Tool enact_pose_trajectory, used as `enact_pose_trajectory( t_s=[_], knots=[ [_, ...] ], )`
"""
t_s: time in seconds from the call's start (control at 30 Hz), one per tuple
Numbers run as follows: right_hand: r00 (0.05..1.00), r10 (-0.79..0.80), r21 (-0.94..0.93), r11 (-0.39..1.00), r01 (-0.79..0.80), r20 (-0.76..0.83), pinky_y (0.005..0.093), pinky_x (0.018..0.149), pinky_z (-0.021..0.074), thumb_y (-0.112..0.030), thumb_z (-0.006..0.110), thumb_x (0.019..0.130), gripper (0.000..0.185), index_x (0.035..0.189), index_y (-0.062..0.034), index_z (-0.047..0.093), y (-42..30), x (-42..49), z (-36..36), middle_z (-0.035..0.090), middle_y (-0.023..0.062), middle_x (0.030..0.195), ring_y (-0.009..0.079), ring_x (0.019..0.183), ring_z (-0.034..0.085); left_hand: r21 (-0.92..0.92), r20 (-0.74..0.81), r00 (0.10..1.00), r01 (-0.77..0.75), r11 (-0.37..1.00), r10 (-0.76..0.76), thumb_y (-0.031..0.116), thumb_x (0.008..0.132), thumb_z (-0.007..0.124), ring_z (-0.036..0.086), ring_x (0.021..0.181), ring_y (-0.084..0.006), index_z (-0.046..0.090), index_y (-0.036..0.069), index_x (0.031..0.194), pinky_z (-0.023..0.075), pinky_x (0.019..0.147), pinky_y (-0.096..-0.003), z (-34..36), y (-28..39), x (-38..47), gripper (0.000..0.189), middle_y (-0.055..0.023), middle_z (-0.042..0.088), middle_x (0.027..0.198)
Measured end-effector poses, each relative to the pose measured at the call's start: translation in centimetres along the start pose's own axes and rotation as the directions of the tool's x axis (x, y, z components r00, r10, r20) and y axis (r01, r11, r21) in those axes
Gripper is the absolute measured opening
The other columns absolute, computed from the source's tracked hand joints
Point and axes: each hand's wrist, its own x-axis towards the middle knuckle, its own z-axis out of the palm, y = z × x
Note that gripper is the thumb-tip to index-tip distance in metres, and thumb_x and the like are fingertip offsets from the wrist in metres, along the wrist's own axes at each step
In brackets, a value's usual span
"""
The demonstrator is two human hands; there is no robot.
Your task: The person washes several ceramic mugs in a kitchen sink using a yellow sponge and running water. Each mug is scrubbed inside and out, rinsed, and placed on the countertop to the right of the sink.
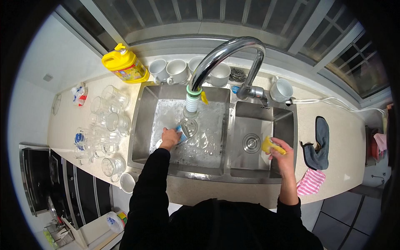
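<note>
My left hand (170, 138) grips a blue-and-white cup (182, 133) low in the large left basin (143, 125), just below the faucet's nozzle (191, 104). The cup lies tilted, its mouth towards the right, with soapy water around it. Part of another white thing (159, 143) shows beside that hand; it is too covered to name. Over the small right basin (240, 125), right of its drain strainer (251, 143), my right hand (282, 153) holds a yellow sponge (271, 146) between thumb and fingers.
A chrome faucet (231, 43) arches over the basins. Several glass mugs (114, 167) crowd the left counter, near a yellow detergent jug (126, 65). White mugs (177, 70) and a steel-wool scourer (237, 75) line the back. Grey (322, 143) and pink striped cloths (311, 182) lie right.
</note>
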Motion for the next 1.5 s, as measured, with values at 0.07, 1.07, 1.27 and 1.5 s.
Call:
enact_pose_trajectory(
  t_s=[0.07, 1.07, 1.27, 1.5],
  knots=[
    [0.997, 0.021, -0.006, 1.000, -0.020, 0.072, 0.0236, 0.054, 0.0476, 0.007, 0.051, 0.075, 0.035, 0.110, 0.0021, 0.053, 0.4, 0.3, 1.3, 0.058, 0.0115, 0.096, 0.0173, 0.072, 0.060, -0.038, -0.028, 0.999, -0.039, 0.999, 0.038, 0.045, 0.079, 0.053, 0.049, 0.105, -0.0295, 0.064, 0.009, 0.098, 0.0407, 0.085, -0.0374, -0.8, 0.5, -0.5, 0.042, -0.0117, 0.062, 0.098],
    [0.721, -0.145, 0.349, 0.926, -0.142, 0.677, 0.0267, 0.079, 0.0450, -0.002, 0.065, 0.073, 0.028, 0.100, -0.0003, 0.060, -0.8, -2.0, 18.1, 0.062, 0.0050, 0.094, 0.0099, 0.083, 0.057, -0.885, -0.413, 0.900, -0.433, 0.173, 0.140, 0.020, 0.076, 0.067, 0.053, 0.074, -0.0092, 0.054, 0.006, 0.099, 0.0432, 0.062, -0.0223, -13.5, 7.2, -19.2, 0.030, -0.0022, 0.057, 0.086],
    [0.652, -0.464, 0.203, 0.876, 0.437, 0.600, 0.0329, 0.082, 0.0454, -0.010, 0.061, 0.077, 0.025, 0.102, -0.0031, 0.057, -1.1, -3.7, 18.1, 0.061, 0.0072, 0.099, 0.0192, 0.094, 0.058, -0.980, -0.123, 0.990, -0.110, -0.163, 0.075, 0.028, 0.080, 0.061, 0.057, 0.078, -0.0122, 0.052, 0.007, 0.108, 0.0462, 0.066, -0.0242, -12.9, 9.0, -20.7, 0.036, -0.0036, 0.058, 0.092],
    [0.595, -0.514, 0.090, 0.798, 0.596, 0.618, 0.0331, 0.078, 0.0462, -0.011, 0.061, 0.076, 0.031, 0.105, -0.0021, 0.054, -0.7, -3.0, 18.1, 0.060, 0.0135, 0.094, 0.0252, 0.088, 0.059, -0.940, -0.146, 0.986, -0.112, -0.323, 0.084, 0.024, 0.078, 0.063, 0.058, 0.076, -0.0135, 0.052, 0.004, 0.108, 0.0472, 0.066, -0.0261, -11.0, 8.8, -19.7, 0.038, -0.0048, 0.059, 0.089]
  ],
)
